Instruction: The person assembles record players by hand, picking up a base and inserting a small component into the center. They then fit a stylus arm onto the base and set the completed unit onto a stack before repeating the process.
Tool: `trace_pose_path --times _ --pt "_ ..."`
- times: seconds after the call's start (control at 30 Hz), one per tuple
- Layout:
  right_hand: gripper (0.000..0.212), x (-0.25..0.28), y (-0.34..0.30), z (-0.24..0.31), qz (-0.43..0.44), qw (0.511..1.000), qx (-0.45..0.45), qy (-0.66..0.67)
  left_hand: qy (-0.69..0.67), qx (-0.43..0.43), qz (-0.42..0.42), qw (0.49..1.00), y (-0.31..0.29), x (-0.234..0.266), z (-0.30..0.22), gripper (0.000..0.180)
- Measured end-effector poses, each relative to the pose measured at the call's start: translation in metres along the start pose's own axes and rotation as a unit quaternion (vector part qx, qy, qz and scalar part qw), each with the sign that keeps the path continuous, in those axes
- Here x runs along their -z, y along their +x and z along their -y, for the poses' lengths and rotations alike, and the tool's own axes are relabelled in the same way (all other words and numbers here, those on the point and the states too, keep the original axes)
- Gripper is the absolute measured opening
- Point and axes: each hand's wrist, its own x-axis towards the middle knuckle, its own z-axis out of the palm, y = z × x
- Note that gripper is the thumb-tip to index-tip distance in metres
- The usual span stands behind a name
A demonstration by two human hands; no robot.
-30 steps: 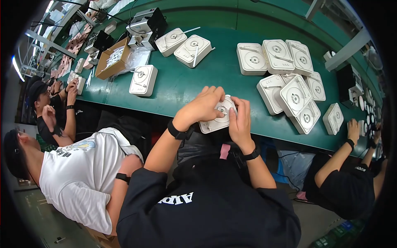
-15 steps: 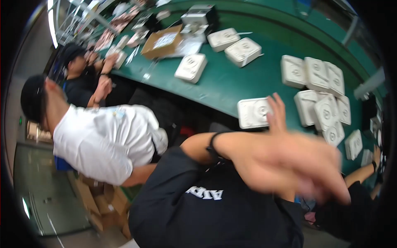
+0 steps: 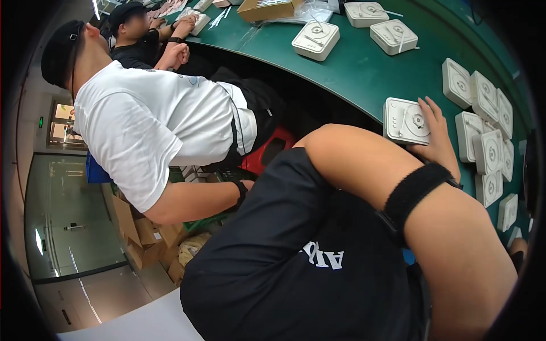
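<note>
Only one hand [image 3: 437,142] shows, which one I cannot tell, fingers spread flat on a square white plastic device [image 3: 406,120] at the green worktop [image 3: 352,68] edge; the other's hidden. Three similar devices lie farther up.

White square devices [image 3: 406,120] — about twelve; cardboard box [image 3: 268,8] — one; co-workers [image 3: 153,122] — two.

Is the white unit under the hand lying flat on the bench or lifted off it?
Flat: the white unit rests face up near the green bench edge, the hand on its right side.
</note>
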Motion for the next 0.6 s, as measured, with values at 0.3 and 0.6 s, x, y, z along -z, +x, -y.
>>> trace_pose_path --times 0.3,0.6 --pt "0.103 -0.001 -0.021 0.02 -0.053 0.998 0.009 -0.037 0.001 -0.149 0.08 0.986 0.019 0.064 -0.078 0.033" --pt "0.113 0.122 -0.119 0.05 -0.337 0.925 -0.149 -0.095 0.408 0.33 -0.194 0.829 -0.155 0.156 0.001 0.034"
